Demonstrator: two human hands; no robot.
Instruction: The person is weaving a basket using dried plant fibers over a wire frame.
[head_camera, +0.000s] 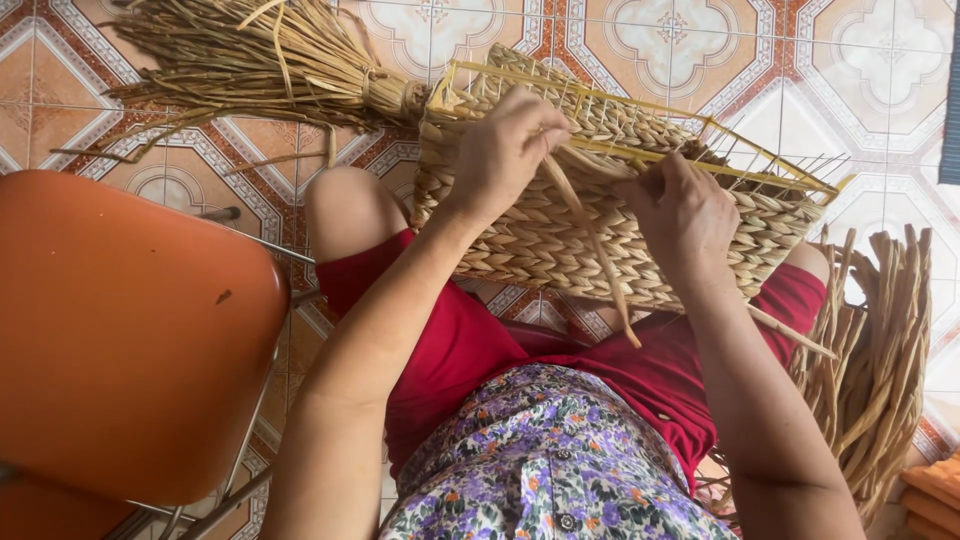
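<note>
In the head view, a half-woven basket (600, 215) on a yellow wire frame (640, 125) is rested on the person's knees. A straw strand (590, 235) is pinched by the left hand (505, 150) at the basket's upper edge. The weave near the right corner is gripped by the right hand (680, 210). An orange chair (120, 330) is seen at the left.

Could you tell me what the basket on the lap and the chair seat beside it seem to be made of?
The basket looks woven from dried, tan plant fibre, braided in matte rows, over a thin yellow-coated wire frame, probably metal. The chair seat appears to be smooth orange moulded plastic with a slight sheen. Both the left hand and the right hand grip loose strands.
</note>
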